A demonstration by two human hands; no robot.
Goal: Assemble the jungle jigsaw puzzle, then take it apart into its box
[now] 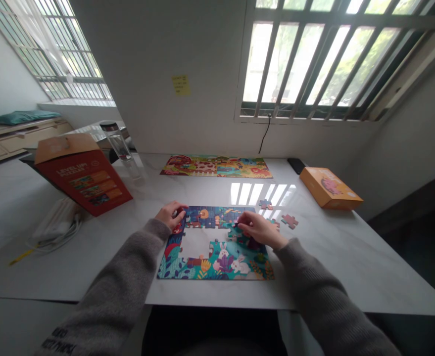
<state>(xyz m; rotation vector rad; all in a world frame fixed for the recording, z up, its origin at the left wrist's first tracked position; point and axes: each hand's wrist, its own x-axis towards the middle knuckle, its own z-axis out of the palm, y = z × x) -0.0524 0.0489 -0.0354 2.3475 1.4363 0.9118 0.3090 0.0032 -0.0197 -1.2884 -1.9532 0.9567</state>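
Observation:
A partly built animal jigsaw puzzle (pixel 217 262) lies on the white marble table (pixel 351 257), with a bare gap of tabletop in its middle. My left hand (pixel 170 216) rests on the puzzle's top left corner, its fingers on the pieces. My right hand (pixel 261 230) pinches a teal jigsaw piece (pixel 235 232) at the gap's right side. Three loose pieces lie to the right: a grey-blue one (pixel 265 204), a pink-brown one (pixel 289 221) and a small one (pixel 274 223) beside my right hand.
A finished jigsaw puzzle (pixel 216 167) lies at the table's far edge. A red puzzle box (pixel 83 175) leans at the left, near a glass bottle (pixel 119 143). An orange box (pixel 330 188) and a black phone (pixel 296 165) sit at the right. White cables (pixel 56 225) lie left.

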